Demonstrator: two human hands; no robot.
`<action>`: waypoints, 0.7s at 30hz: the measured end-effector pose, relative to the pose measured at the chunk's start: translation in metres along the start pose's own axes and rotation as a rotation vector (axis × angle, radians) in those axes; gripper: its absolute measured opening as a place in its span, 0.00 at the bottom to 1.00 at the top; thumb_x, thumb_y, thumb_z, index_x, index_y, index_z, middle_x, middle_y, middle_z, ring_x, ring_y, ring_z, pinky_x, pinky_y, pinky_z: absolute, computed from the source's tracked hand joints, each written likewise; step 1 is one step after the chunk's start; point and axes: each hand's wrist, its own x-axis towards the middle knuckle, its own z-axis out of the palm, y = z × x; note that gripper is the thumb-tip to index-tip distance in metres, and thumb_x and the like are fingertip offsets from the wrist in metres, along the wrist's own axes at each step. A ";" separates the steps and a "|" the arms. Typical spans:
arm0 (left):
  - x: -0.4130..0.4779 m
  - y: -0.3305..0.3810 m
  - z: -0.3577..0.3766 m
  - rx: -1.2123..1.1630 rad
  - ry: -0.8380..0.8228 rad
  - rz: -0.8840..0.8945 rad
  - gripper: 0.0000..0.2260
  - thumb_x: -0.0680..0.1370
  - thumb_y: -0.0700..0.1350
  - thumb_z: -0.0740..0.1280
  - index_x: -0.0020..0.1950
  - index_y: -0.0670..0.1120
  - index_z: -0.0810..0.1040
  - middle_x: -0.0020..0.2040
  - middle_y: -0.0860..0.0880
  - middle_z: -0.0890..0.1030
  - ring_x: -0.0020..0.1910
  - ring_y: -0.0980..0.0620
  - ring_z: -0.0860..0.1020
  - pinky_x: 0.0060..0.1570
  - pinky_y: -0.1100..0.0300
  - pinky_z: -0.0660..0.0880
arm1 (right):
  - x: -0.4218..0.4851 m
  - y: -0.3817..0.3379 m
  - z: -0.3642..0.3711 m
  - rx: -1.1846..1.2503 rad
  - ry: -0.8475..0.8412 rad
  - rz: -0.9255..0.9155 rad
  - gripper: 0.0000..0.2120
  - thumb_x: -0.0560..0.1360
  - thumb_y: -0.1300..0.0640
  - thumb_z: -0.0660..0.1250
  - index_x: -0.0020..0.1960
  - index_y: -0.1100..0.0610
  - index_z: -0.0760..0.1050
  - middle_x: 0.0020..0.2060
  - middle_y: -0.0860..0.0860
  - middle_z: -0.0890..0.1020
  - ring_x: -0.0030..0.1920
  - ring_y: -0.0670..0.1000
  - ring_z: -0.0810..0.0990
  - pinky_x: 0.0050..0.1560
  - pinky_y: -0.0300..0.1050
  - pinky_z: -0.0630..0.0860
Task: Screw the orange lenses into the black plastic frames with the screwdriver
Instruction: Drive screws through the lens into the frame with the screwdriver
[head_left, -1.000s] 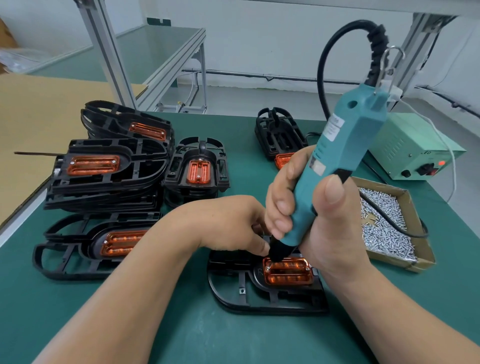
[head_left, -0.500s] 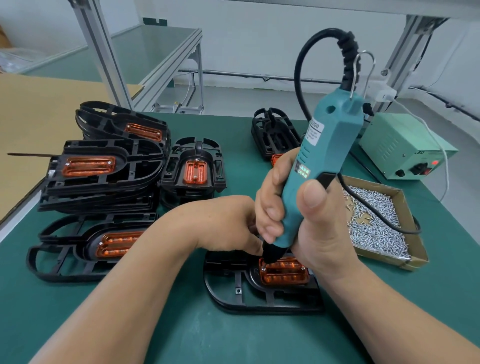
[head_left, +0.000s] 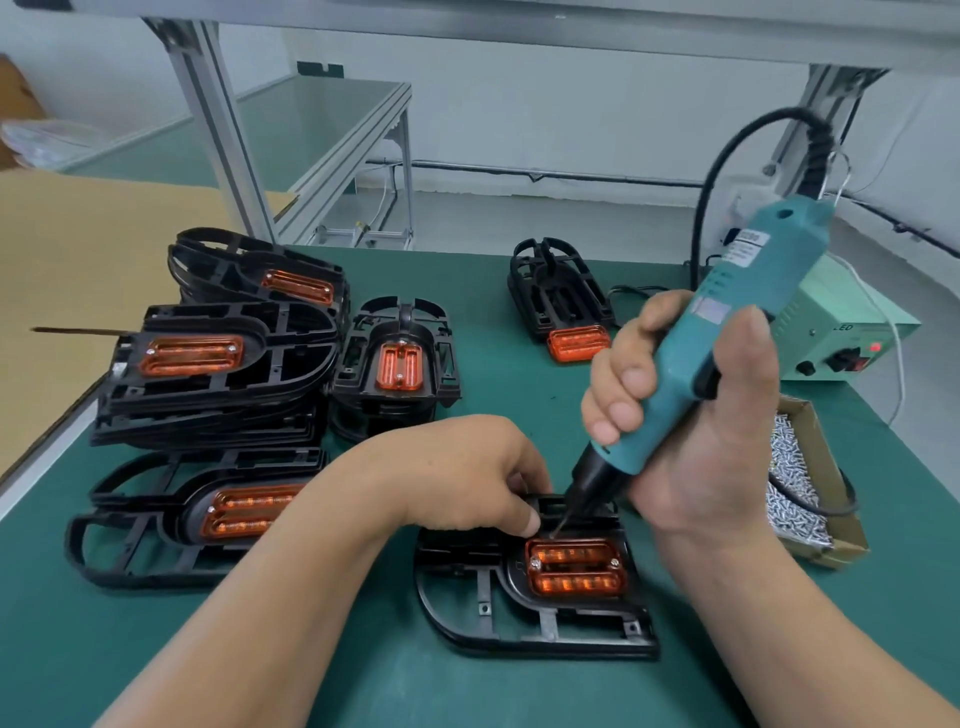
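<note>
A black plastic frame (head_left: 498, 618) lies flat on the green mat in front of me, with an orange lens (head_left: 574, 567) seated in it. Screw heads show at the lens's left and right ends. My right hand (head_left: 696, 447) grips a teal electric screwdriver (head_left: 727, 332), tilted, its bit tip just above the lens's upper left corner. My left hand (head_left: 467, 473) rests on the frame's far edge, fingers curled down by the bit; what the fingertips pinch is hidden.
Stacks of black frames with orange lenses (head_left: 208, 374) fill the left of the mat, one more stack (head_left: 400, 364) in the middle and another (head_left: 561, 301) at the back. A cardboard box of screws (head_left: 800, 483) and a green power unit (head_left: 841, 332) stand right.
The screwdriver has lifted and tilted to the right, so its bit now shows above the lens. My left hand stays on the frame.
</note>
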 end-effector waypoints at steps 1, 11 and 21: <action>-0.001 0.001 0.000 0.018 0.001 0.007 0.08 0.78 0.50 0.76 0.57 0.55 0.86 0.42 0.59 0.84 0.43 0.59 0.81 0.49 0.58 0.79 | 0.002 -0.002 -0.004 -0.002 0.030 -0.007 0.25 0.73 0.36 0.75 0.53 0.55 0.72 0.33 0.50 0.71 0.29 0.47 0.71 0.30 0.41 0.72; -0.006 0.006 -0.001 0.126 0.065 0.017 0.11 0.76 0.51 0.73 0.57 0.56 0.86 0.43 0.58 0.86 0.43 0.59 0.82 0.49 0.54 0.82 | 0.014 -0.013 -0.040 0.020 0.231 -0.060 0.19 0.83 0.37 0.62 0.51 0.53 0.74 0.35 0.48 0.70 0.31 0.46 0.68 0.31 0.40 0.70; -0.003 0.010 0.005 0.298 0.268 -0.094 0.10 0.75 0.53 0.67 0.52 0.52 0.81 0.44 0.52 0.82 0.46 0.50 0.80 0.47 0.49 0.81 | 0.020 -0.021 -0.050 0.062 0.400 -0.111 0.21 0.85 0.37 0.56 0.48 0.53 0.74 0.35 0.48 0.68 0.31 0.46 0.67 0.31 0.39 0.69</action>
